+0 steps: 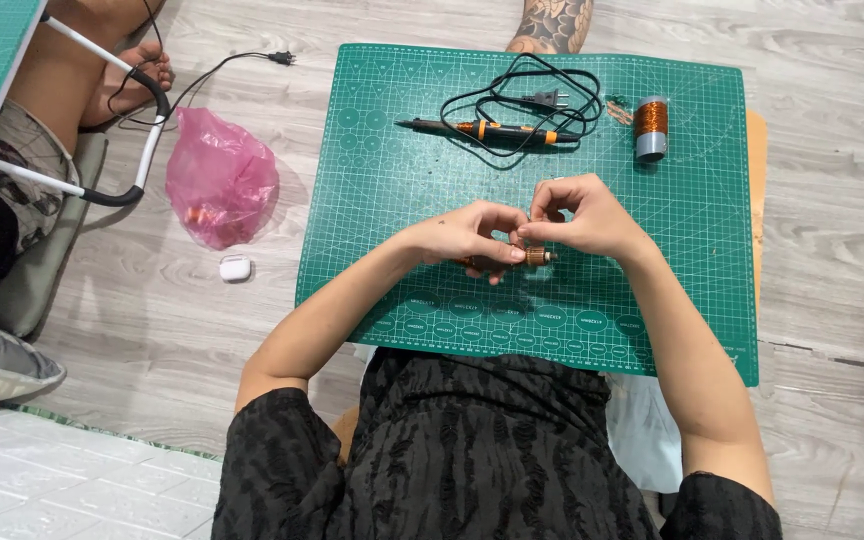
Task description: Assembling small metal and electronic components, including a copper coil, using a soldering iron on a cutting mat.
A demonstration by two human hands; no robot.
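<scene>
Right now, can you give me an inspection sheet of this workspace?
Surface: green cutting mat lying on a pale wood floor.
Job's things: small copper-wound part held over the mat; spool of copper wire standing at the mat's far right.
Clutter: pink plastic bag and small white case on the floor left of the mat.
Grippers: left hand and right hand both pinch the part, fingertips touching.
Cables: soldering iron with its black cord coiled on the mat, plug unconnected; another black cord on the floor.
Surroundings: another person's foot at far left; a tattooed leg beyond the mat.
</scene>
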